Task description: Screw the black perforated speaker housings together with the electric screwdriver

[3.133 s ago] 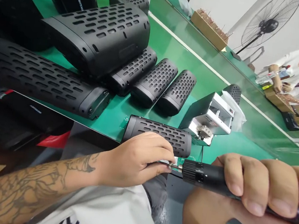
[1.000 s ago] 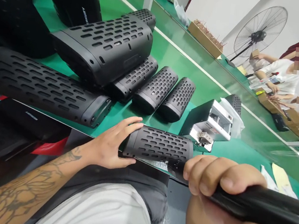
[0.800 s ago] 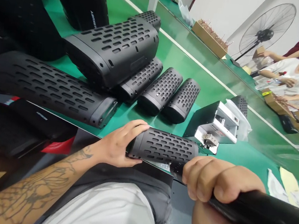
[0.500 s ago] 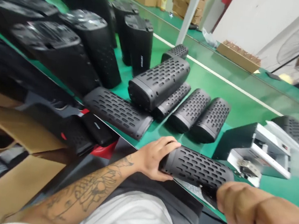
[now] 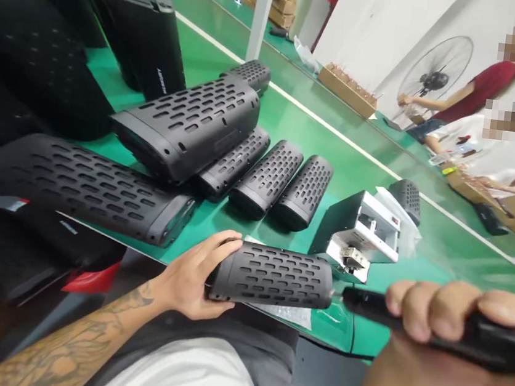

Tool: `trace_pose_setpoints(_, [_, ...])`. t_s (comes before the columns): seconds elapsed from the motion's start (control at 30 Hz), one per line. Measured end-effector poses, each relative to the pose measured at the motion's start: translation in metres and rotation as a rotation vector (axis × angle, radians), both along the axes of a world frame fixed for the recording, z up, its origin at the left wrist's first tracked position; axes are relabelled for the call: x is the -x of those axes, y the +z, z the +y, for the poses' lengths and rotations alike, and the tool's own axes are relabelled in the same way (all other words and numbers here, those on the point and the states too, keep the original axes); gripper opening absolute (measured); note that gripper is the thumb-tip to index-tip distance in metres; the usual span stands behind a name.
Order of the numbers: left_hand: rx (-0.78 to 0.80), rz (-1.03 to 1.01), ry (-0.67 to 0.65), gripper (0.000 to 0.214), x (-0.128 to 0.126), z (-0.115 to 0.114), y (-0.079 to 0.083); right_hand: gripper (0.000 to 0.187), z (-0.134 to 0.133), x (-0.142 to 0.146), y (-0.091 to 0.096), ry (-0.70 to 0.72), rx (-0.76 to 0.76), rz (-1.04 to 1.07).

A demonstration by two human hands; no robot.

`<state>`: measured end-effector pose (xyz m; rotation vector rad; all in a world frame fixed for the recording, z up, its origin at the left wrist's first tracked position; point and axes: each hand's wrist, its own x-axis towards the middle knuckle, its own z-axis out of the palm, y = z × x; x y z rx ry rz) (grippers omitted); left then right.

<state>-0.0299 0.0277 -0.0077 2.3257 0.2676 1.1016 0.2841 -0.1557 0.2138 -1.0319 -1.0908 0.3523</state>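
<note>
My left hand (image 5: 204,274) is wrapped round the left end of a black slotted casing (image 5: 280,276), which lies sideways at the table's near edge. My right hand (image 5: 448,314) grips a black electric screwdriver (image 5: 365,306), held level and pointing left. Its thin bright tip is at the casing's right end; I cannot tell whether they touch. Just behind stands a white and dark screw feeder (image 5: 359,235). Part of a clear plastic sheet (image 5: 292,316) shows beneath the casing.
Several slotted casings (image 5: 266,178) lie beyond my left hand, one (image 5: 191,123) resting on another. Tall black housings (image 5: 137,24) stand at the far left. A grey post (image 5: 261,17) rises behind. Co-workers (image 5: 487,89) sit across at the right. A cable (image 5: 353,328) hangs over the table edge.
The view has swung right. The screwdriver has drawn back from the casing's near side, and its tip now points at the casing's right end. My left hand keeps its grip.
</note>
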Motion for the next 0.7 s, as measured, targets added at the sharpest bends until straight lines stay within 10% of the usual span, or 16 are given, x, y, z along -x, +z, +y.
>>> trace_pose_setpoints(0.17, [0.011,0.003,0.045,0.12,0.003,-0.002,-0.014,0.031,0.032,-0.054,-0.023,-0.352,-0.154,-0.048])
trace_pose_setpoints(0.37, [0.016,0.016,0.069,0.117,0.003,-0.001,-0.014,0.042,0.04,-0.063,-0.045,-0.384,-0.14,-0.056])
trace_pose_setpoints(0.7, [0.044,0.062,0.04,0.117,0.003,0.0,-0.009,0.05,0.027,-0.058,-0.033,-0.365,-0.108,-0.056])
